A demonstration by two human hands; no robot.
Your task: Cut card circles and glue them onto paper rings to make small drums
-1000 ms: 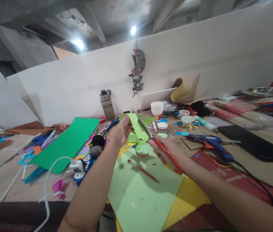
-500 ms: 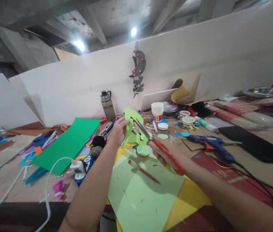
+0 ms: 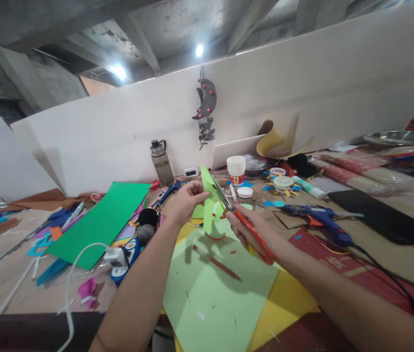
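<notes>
Between the thumb and fingers of my left hand (image 3: 189, 199) is a curled piece of light green paper (image 3: 210, 195), held up above the table. My right hand (image 3: 245, 225) grips red-handled scissors (image 3: 253, 234), whose blades point up and away against the green paper. How far the blades are apart is hard to make out. Below lies a pale green sheet (image 3: 210, 298) on top of a yellow sheet (image 3: 291, 298). A red pencil (image 3: 218, 263) rests on the pale green sheet. A small round pale green disc with a red rim (image 3: 217, 231) sits just under the cut paper.
To the left are a bright green sheet (image 3: 100, 225), a black ball (image 3: 148, 216) and a power strip (image 3: 124, 264) with a white cable. A blue glue gun (image 3: 320, 220) and black slab (image 3: 383, 215) lie right. Behind stand a bottle (image 3: 162, 164) and paper cups (image 3: 236, 169).
My left hand has turned the green paper, which now shows narrower and more edge-on, and moved slightly right. The scissors stay at the paper. The view has shifted a little.
</notes>
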